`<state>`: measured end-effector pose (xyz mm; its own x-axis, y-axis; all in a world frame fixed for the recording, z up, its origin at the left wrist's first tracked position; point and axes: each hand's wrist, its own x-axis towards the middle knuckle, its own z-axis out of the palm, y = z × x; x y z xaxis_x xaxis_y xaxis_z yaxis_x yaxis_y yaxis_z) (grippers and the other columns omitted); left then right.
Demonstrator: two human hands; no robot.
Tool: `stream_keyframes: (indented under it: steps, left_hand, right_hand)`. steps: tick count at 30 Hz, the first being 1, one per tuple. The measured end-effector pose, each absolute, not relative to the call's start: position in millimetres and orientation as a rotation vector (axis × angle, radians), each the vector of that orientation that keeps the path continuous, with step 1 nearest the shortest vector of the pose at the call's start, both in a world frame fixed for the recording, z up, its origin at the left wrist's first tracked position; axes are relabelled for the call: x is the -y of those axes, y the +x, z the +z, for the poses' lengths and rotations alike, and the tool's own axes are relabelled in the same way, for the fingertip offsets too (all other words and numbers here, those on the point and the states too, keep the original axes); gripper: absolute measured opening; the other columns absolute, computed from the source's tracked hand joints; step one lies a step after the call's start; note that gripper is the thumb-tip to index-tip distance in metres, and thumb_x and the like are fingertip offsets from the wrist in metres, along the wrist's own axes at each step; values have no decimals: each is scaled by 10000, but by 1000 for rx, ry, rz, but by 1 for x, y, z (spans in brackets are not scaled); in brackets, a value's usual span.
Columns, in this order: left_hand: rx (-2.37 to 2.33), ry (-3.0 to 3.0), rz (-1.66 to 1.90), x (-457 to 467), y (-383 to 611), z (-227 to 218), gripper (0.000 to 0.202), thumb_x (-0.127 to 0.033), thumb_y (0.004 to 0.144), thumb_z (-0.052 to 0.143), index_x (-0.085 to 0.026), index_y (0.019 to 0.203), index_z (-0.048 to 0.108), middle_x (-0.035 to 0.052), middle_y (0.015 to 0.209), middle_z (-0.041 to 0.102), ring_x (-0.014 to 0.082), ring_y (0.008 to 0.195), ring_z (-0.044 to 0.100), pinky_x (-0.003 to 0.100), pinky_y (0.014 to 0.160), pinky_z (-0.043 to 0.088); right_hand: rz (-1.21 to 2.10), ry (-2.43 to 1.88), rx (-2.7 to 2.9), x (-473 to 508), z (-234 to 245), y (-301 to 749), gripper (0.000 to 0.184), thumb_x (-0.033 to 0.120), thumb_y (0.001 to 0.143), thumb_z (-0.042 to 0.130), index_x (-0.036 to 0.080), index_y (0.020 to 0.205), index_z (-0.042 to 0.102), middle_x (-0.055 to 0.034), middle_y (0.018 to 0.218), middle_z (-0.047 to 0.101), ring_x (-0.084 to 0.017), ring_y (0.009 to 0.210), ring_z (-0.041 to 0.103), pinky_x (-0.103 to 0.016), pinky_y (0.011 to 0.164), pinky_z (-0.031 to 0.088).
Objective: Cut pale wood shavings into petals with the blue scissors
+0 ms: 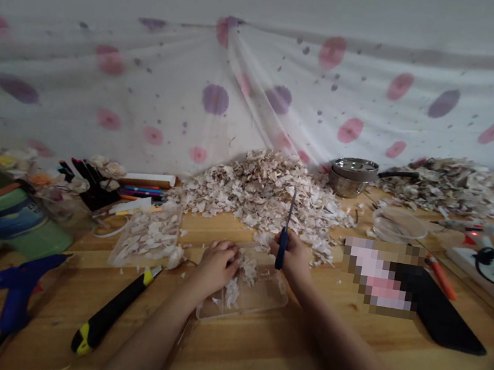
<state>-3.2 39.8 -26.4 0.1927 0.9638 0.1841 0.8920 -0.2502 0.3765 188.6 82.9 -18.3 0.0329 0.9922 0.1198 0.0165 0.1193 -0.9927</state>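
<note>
My left hand (216,266) rests over the left part of a clear compartment box (264,300), its fingers curled inward. Whatever lies under those fingertips is hidden. Thin pale flakes (248,269) lie in the box beside it. My right hand (296,256), at the box's far right corner, is closed on blue-handled scissors (282,248). Their narrow metal blades point up and are seen nearly edge-on. Just beyond both hands rises a large heap of dry whitish flakes (269,191).
On the left are a tray of flakes (148,233), a utility knife (114,311), a blue glue gun (21,293) and a green container (12,213). To the right lie a black flat object (447,310), an orange-handled tool (442,277) and a power strip (489,280). Metal bowls (351,180) stand behind.
</note>
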Motion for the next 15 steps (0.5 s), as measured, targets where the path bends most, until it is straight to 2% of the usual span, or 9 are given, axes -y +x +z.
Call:
stream_keyframes:
  steps: [5,9,12,15]
  left_hand:
    - [-1808,2247,675,-43,-7,-25,329,-149,858,465,-190,1120,659,79,1133,644,222,1053,540,359,944,414]
    - [-1798,2280,681,-37,-2,-21,286,-205,835,553,-195,1101,660,75,1116,638,232,1073,512,360,952,397]
    - [-1794,2276,603,-33,2,-18,219,-249,785,643,-201,994,690,75,1037,652,258,1040,507,383,922,391]
    - [-1728,2182,604,-32,3,-15,87,-183,785,629,-190,839,697,63,911,668,237,948,541,366,865,400]
  right_hand:
    - [1083,-1171,1241,-84,-17,189,300,408,590,695,203,707,509,23,579,562,-135,510,500,-225,452,359]
    - [1088,-1186,1254,-84,-16,189,306,418,587,685,208,709,499,25,578,542,-136,510,489,-230,457,349]
    - [1100,-1172,1239,-84,-16,189,296,398,579,693,204,707,508,28,587,541,-136,519,499,-235,473,366]
    - [1113,-1169,1216,-84,-18,189,286,374,573,703,199,704,519,33,582,539,-133,515,498,-233,472,375]
